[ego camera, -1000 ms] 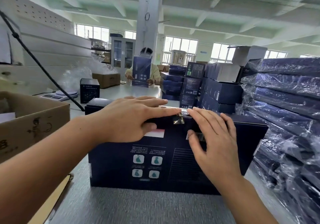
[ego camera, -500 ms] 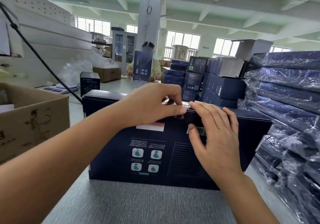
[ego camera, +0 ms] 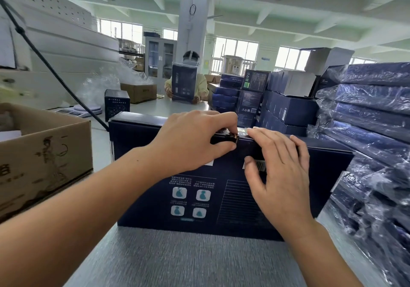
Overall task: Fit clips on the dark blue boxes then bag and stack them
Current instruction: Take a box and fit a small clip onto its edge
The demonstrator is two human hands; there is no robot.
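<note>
At far left an open cardboard carton point(ego camera: 44, 153) stands on the grey worktop point(ego camera: 177, 258), with a white scale point(ego camera: 82, 110) behind it. At centre a dark blue box point(ego camera: 155, 198) stands on edge on the worktop, its printed face toward the camera and its long axis running left to right. The left hand point(ego camera: 190, 142) reaches over the top edge, its fingers point(ego camera: 224, 123) curled and its thumb pressed from the near side, pinching a small dark clip point(ego camera: 230, 136) at about the middle of that edge. Immediately to the right, the right hand point(ego camera: 279, 171) lies over the same edge with fingers nearly straight, holding nothing, its fingertips touching the box top just beside the clip and its thumb against the printed face. The clip thus lies directly under the left fingers, which are the nearer to it; seating it appears to call for a push down along the edge while the right hand steadies the box. At right rises a stack of bagged boxes point(ego camera: 372, 118). Compared with half a second earlier, the left fingers have curled tighter over the clip, the right hand has shifted slightly rightward, and the box stands as before.
</note>
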